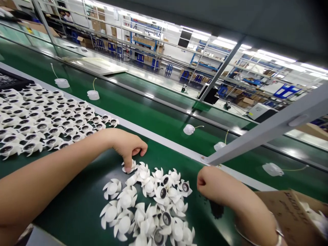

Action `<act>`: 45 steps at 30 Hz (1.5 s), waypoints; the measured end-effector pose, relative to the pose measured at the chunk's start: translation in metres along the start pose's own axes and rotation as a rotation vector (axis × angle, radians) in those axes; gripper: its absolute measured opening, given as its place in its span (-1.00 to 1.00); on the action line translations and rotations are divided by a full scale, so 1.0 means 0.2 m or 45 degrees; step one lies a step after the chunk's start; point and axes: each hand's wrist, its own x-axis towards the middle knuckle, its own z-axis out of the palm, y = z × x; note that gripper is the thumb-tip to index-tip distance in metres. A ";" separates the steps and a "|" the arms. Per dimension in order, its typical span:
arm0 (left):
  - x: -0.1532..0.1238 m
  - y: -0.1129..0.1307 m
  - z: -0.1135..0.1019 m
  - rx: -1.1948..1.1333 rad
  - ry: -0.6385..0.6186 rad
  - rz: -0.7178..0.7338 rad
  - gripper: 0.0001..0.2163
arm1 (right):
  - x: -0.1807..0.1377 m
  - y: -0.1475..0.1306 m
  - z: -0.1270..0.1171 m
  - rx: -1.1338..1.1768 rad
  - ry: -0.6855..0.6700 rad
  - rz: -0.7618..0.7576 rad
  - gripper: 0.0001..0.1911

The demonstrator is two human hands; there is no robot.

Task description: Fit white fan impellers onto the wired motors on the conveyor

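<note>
A loose heap of white fan impellers [143, 205] lies on the green bench in front of me, some with hubs up and some with the dark ring side showing. My left hand [129, 147] hovers at the heap's far edge; its thumb tip touches one impeller [132, 165] while the other fingers curl apart from the thumb. To the right of the heap, my right hand [211, 181] is curled into a fist, and whatever its fingers hold is hidden. Several rows of impellers [42, 127], dark ring side up, stand close together beyond my left forearm.
A green conveyor belt [153, 112] runs behind a pale rail, carrying several white round parts with wires, such as one [189, 129]. A slanted metal post [269, 123] rises at right. An open cardboard box [284, 215] sits lower right. Dark specks [217, 209] lie near my right hand.
</note>
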 end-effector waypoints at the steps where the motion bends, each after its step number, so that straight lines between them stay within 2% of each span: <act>1: 0.01 -0.01 0.00 -0.043 -0.018 0.021 -0.56 | 0.00 -0.01 0.01 -0.028 -0.030 0.015 -0.65; 3: 0.04 -0.04 0.00 -0.101 -0.016 0.073 -0.67 | 0.01 -0.04 0.02 -0.099 -0.034 0.064 -0.63; 5: 0.08 -0.07 0.00 -0.119 0.057 0.140 -0.71 | 0.01 -0.05 0.01 -0.144 -0.038 0.118 -0.61; 14: 0.20 -0.08 0.05 -0.115 0.428 0.468 -0.74 | 0.04 -0.05 0.01 -0.236 -0.078 0.145 -0.62; 18: 0.25 -0.10 0.09 -0.147 0.524 0.570 -0.74 | 0.04 -0.09 0.01 -0.248 -0.066 0.140 -0.59; 21: 0.28 -0.09 0.12 -0.149 0.662 0.698 -0.76 | 0.04 -0.13 0.01 -0.312 -0.054 0.163 -0.58; 26: 0.29 -0.04 0.17 0.038 0.860 0.738 -0.87 | 0.05 -0.17 0.04 -0.363 0.023 0.253 -0.62; 29: 0.28 -0.02 0.19 0.149 0.851 0.769 -0.87 | 0.07 -0.17 0.05 -0.364 0.048 0.276 -0.63; 34: 0.26 -0.01 0.18 -0.102 0.750 0.924 -0.82 | 0.07 -0.13 0.04 -0.368 0.043 0.253 -0.66; 37: 0.25 -0.01 0.16 -0.210 0.756 0.904 -0.83 | 0.06 -0.07 0.02 -0.265 -0.020 0.178 -0.67; 41: 0.27 -0.04 0.16 -0.219 0.771 0.860 -0.80 | 0.05 0.00 0.00 0.038 -0.097 0.040 -0.76; 45: 0.29 -0.08 0.16 -0.191 0.774 0.808 -0.74 | 0.05 0.00 0.00 0.124 -0.145 0.042 -0.74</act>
